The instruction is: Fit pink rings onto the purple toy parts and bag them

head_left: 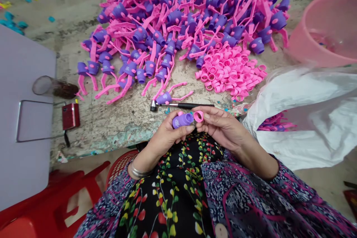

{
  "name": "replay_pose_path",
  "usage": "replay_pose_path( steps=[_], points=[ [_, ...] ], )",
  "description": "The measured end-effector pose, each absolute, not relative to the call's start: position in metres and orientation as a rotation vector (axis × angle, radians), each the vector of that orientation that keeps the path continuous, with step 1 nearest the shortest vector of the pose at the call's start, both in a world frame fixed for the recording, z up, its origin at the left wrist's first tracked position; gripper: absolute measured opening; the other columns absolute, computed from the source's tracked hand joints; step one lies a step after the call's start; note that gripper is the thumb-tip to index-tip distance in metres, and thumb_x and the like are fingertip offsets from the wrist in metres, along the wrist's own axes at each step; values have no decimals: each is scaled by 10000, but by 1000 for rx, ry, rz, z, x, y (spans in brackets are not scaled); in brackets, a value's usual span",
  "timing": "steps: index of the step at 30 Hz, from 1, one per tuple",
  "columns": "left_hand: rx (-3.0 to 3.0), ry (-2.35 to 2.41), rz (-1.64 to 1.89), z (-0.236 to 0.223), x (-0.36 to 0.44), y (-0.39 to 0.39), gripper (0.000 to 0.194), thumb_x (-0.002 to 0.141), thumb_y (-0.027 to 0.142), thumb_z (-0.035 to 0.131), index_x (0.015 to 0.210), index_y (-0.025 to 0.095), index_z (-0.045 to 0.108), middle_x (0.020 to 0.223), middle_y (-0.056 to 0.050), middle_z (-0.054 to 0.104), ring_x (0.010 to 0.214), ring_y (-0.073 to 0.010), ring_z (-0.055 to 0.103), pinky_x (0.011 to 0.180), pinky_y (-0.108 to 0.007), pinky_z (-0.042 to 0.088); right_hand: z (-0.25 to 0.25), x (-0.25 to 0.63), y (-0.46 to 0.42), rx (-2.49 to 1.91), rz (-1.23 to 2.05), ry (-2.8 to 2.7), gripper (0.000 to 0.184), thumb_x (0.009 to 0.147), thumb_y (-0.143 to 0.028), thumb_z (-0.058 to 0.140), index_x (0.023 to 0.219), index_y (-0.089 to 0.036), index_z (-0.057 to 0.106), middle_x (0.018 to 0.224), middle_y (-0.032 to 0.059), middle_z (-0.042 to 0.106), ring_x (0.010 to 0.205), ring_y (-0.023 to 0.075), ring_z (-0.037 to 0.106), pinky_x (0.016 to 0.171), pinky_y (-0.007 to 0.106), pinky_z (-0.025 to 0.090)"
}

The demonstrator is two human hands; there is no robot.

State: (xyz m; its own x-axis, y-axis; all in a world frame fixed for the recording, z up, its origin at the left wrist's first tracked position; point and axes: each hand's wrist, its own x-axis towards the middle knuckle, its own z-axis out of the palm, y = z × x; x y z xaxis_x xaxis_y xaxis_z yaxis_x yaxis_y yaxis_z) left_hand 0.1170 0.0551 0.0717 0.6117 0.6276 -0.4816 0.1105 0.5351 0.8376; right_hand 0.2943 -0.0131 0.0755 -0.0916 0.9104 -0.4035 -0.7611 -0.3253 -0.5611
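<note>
Holding tapered purple cup [182, 121] and pink ring [199, 120] (round).

Bare tabletop [119, 121] lies open between the red box [70, 116] and the hammer [195, 105]. Beyond the hammer, a dense purple-and-pink heap [167, 18] blocks passage; the ring pile [231, 70], pink tub [304, 41] and white sack [301, 150] obstruct the right.

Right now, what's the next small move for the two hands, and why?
Probably ease the right hand toward the left hand, lining the pink ring up with the purple part. The ring is in the right fingertips, just beside the part's narrower open end but not around it, and the left hand already holds the part with that end toward the ring.
</note>
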Motion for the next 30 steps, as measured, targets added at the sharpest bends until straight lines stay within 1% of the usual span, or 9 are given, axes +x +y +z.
replay_pose_path(
  steps=[6, 12, 16, 19, 25, 30],
  points=[
    [1033, 913, 357, 72, 118, 54, 439, 702, 366, 811, 989, 221, 512, 632, 93, 518, 462, -36, 433, 408, -158, 288, 75, 293, -13, -868, 1695, -288, 226, 749, -284, 818, 942, -189, 748, 731, -10, 721, 642, 74, 676, 667, 174, 585],
    [1109, 915, 381, 77, 120, 53, 420, 699, 341, 812, 959, 222, 504, 685, 90, 522, 514, -41, 434, 504, -182, 352, 73, 292, -12, -893, 1680, -311, 218, 742, -296, 825, 915, -192, 744, 708, -12, 714, 620, 71, 668, 658, 172, 572],
    [1212, 943, 399, 78, 121, 52, 386, 710, 352, 794, 912, 209, 498, 735, 70, 517, 623, -76, 478, 611, -216, 395, 73, 290, -12, -945, 1633, -353, 212, 735, -298, 829, 897, -190, 747, 723, -17, 707, 616, 66, 654, 660, 178, 561],
    [1357, 1004, 400, 77, 119, 51, 393, 716, 380, 784, 933, 206, 507, 775, 54, 513, 693, -103, 481, 656, -239, 391, 73, 287, -13, -991, 1587, -391, 211, 724, -308, 835, 884, -199, 750, 731, -17, 705, 625, 73, 648, 657, 192, 552],
    [1631, 1113, 349, 77, 116, 51, 415, 751, 519, 730, 927, 212, 513, 747, 49, 500, 668, -121, 454, 635, -255, 361, 68, 282, -13, -1047, 1464, -527, 171, 756, -305, 808, 897, -225, 754, 731, -23, 694, 650, 87, 627, 666, 222, 530],
    [1779, 1132, 278, 84, 115, 51, 413, 785, 552, 686, 952, 216, 511, 785, 39, 543, 684, -133, 496, 619, -256, 356, 64, 280, -14, -1079, 1373, -610, 146, 765, -289, 799, 899, -250, 757, 763, -28, 697, 677, 85, 624, 664, 215, 527]
  ],
)
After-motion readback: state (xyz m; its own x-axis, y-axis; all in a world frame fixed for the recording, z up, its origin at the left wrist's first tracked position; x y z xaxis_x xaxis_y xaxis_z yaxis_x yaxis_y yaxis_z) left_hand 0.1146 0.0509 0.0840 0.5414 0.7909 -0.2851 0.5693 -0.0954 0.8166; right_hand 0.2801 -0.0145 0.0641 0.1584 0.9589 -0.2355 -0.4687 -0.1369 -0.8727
